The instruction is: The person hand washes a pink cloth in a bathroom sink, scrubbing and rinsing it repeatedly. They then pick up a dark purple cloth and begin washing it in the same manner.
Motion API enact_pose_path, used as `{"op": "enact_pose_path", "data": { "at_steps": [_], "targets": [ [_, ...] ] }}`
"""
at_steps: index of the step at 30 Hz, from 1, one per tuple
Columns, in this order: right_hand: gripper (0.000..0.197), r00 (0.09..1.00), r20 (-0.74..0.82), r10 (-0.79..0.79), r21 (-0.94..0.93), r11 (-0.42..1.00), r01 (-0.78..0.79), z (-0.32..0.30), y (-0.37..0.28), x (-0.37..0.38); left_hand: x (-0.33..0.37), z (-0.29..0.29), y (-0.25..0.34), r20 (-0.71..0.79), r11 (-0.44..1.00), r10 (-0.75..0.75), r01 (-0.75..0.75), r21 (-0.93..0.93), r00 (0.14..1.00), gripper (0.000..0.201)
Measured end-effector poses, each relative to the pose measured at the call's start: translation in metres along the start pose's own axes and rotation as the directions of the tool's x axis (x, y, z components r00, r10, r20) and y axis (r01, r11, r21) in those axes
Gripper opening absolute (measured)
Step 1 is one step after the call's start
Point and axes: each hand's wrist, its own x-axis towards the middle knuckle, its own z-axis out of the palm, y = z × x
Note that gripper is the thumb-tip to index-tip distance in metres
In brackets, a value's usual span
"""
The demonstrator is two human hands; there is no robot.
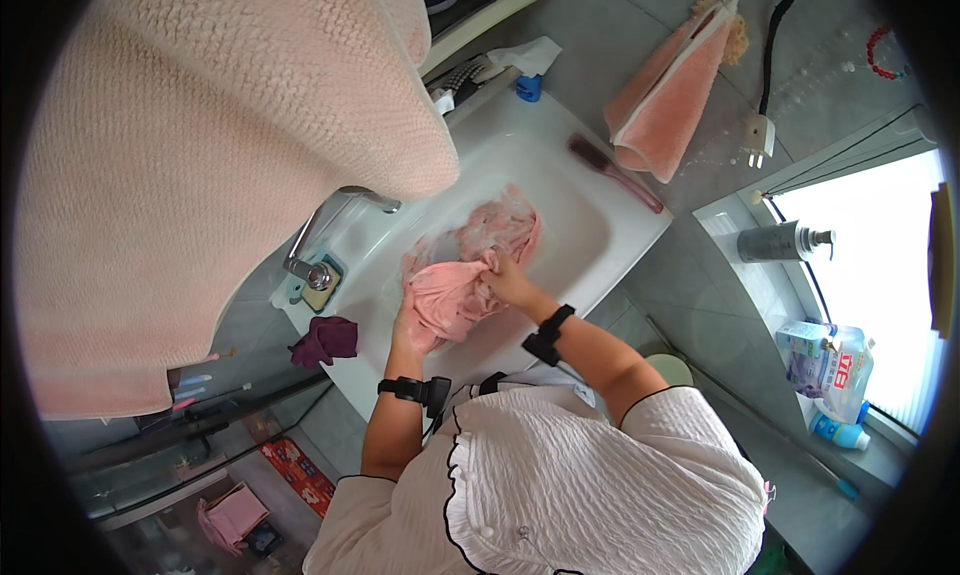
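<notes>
Holding wet pink cloth (452, 300) low in white washbasin (590, 225), left of middle. Pinching a gathered fold with the right hand (508, 283), fingers clenched on it. Gripping the near-left edge with the left hand (412, 325), fingers mostly hidden by fabric. Bunching just behind, in suds: more pink fabric (505, 225); not being able to tell if joined to the held part. Wearing black wrist straps (549, 335) on both arms.

Moving outward, seeing chrome faucet (318, 275) on the basin's left rim, pointing its spout over the bowl. Noting yellow soap or sponge on a dish (321, 296) right beside it, then maroon cloth (326, 341) draping over the left edge. Marking pink-handled hairbrush (634, 188) along the right back rim, small blue container (529, 88) at the far corner.

Blocking much of the upper left: big peach towel (230, 175), overhanging near the spout and covering the view behind. Hanging on the far wall: folded pink towel (668, 105), with white plug (760, 138) dangling nearby. Lining the window ledge on the right: grey pump bottle (772, 242), clear refill pouch (830, 365), blue bottle (838, 432). Filling the lower middle: white ruffled top (600, 475).
</notes>
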Motion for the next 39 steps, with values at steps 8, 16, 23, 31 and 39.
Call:
{"op": "enact_pose_path", "data": {
  "at_steps": [8,16,23,31,39],
  "targets": [
    [0.043,0.997,-0.009,0.070,-0.621,0.781,-0.061,0.062,-0.120,-0.016,0.038,-0.018,-0.033,0.078,0.969,0.207,-0.216,0.118,0.975,0.042],
    [0.035,0.944,-0.151,-0.292,-0.736,0.671,0.089,0.100,-0.093,-0.025,0.042,-0.021,-0.029,-0.025,0.983,0.169,-0.170,-0.069,0.985,0.042],
    [0.030,0.984,-0.155,-0.086,-0.680,0.732,-0.043,0.097,-0.074,-0.009,0.044,-0.039,-0.023,0.190,0.918,0.212,-0.262,0.296,0.959,0.046],
    [0.031,0.915,0.093,0.393,-0.628,0.736,-0.252,0.046,-0.117,0.012,0.039,-0.007,-0.026,0.060,0.988,0.117,-0.122,0.093,0.991,0.049],
    [0.034,0.985,0.072,0.154,-0.647,0.759,-0.072,0.039,-0.052,0.025,0.017,0.014,-0.025,0.203,0.997,0.070,-0.061,-0.052,0.977,0.047]
  ]
}}
